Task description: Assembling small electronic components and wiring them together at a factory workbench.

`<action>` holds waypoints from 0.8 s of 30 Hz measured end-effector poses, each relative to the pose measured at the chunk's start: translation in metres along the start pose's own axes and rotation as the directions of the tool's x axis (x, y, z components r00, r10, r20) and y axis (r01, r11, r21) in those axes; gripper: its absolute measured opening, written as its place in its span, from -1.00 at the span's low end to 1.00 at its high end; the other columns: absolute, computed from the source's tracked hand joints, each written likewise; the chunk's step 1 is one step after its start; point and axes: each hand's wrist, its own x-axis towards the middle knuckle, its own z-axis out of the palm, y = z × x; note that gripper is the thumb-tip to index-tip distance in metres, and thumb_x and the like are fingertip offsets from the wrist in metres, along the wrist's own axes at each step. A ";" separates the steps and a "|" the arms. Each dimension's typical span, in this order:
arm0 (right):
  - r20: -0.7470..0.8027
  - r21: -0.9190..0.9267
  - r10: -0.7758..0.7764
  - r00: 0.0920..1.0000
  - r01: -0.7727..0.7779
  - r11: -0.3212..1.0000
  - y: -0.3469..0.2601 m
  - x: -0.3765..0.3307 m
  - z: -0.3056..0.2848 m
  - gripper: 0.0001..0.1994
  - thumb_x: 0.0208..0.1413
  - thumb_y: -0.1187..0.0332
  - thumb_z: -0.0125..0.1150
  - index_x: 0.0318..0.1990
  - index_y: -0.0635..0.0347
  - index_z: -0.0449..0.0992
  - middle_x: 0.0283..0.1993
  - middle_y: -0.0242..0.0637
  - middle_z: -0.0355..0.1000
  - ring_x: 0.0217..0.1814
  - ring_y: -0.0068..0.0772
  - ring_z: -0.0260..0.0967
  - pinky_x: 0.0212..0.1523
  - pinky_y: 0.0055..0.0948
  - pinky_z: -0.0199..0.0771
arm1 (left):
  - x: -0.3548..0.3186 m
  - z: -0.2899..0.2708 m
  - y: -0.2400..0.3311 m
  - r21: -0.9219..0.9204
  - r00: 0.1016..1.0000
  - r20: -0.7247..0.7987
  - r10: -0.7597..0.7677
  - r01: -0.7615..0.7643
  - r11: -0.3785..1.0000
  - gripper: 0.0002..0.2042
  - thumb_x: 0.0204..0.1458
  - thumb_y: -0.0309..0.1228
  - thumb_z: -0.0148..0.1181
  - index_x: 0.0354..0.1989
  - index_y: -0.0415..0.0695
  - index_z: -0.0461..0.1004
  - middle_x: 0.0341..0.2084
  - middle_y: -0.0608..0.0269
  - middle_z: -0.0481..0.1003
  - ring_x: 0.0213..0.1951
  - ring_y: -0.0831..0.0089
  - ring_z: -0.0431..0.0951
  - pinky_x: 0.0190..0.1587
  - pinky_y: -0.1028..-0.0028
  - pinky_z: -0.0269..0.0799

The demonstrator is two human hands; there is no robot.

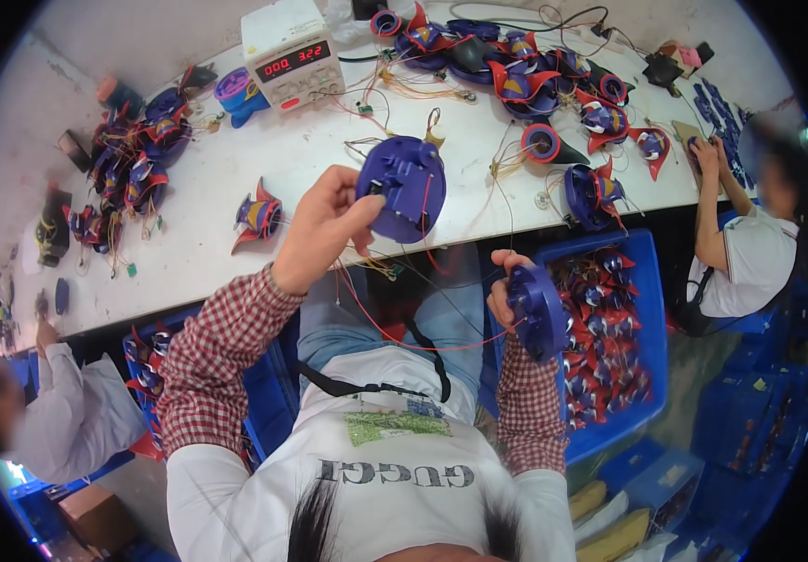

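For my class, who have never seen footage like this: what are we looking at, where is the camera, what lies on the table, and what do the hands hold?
This is one picture from a fisheye camera worn on a person's head, looking down, so straight edges bend. No machine works here: two bare hands do. The left hand holds a round purple disc trailing red wires. The right hand grips a second purple round part. On the white table lie colourful winged toy parts and a power supply box. A blue bin holds more parts. Other people work at both sides.
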 end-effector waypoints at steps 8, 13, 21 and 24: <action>0.133 0.016 0.057 0.989 -0.060 0.998 -0.001 -0.003 -0.024 -0.38 0.07 0.42 0.17 0.22 0.48 0.04 0.40 0.06 -0.20 -0.47 -0.27 0.35 -0.63 -0.56 0.36 | -0.032 -0.012 -0.026 -0.186 0.964 -0.173 0.203 -0.234 0.954 -0.68 0.08 -0.58 0.07 -0.02 -0.23 0.16 -0.23 0.10 0.39 -0.38 0.44 0.52 -0.31 0.51 0.54; -0.095 -0.107 0.099 0.991 -0.109 0.988 0.005 -0.003 -0.011 -0.49 0.09 0.43 0.11 0.16 0.46 0.13 0.36 0.06 -0.09 -0.54 -0.33 0.33 -0.68 -0.59 0.29 | -0.040 -0.018 -0.030 -0.194 0.940 -0.227 0.253 -0.298 0.935 -0.60 0.07 -0.60 0.06 0.07 -0.17 0.11 -0.12 0.03 0.36 -0.27 0.36 0.54 -0.20 0.46 0.55; -0.491 -0.310 0.184 0.852 -0.368 0.877 0.008 0.000 0.010 -0.71 0.08 0.46 0.01 -0.02 0.34 0.35 0.07 0.03 0.36 -0.72 -0.42 0.27 -0.81 -0.57 0.18 | -0.062 -0.027 -0.036 -0.139 0.877 -0.331 0.347 -0.409 0.902 -0.50 0.07 -0.63 0.05 0.16 -0.09 0.05 0.00 -0.03 0.31 -0.21 0.29 0.53 -0.13 0.40 0.53; -0.491 -0.297 0.216 0.844 -0.395 0.869 -0.005 -0.017 -0.001 -0.71 0.08 0.44 0.04 -0.03 0.30 0.34 -0.05 0.00 0.40 -0.73 -0.42 0.26 -0.80 -0.57 0.18 | -0.070 -0.030 -0.037 -0.068 0.847 -0.366 0.384 -0.436 0.897 -0.52 0.06 -0.66 0.05 0.13 -0.10 0.06 -0.02 -0.01 0.32 -0.20 0.29 0.53 -0.12 0.39 0.53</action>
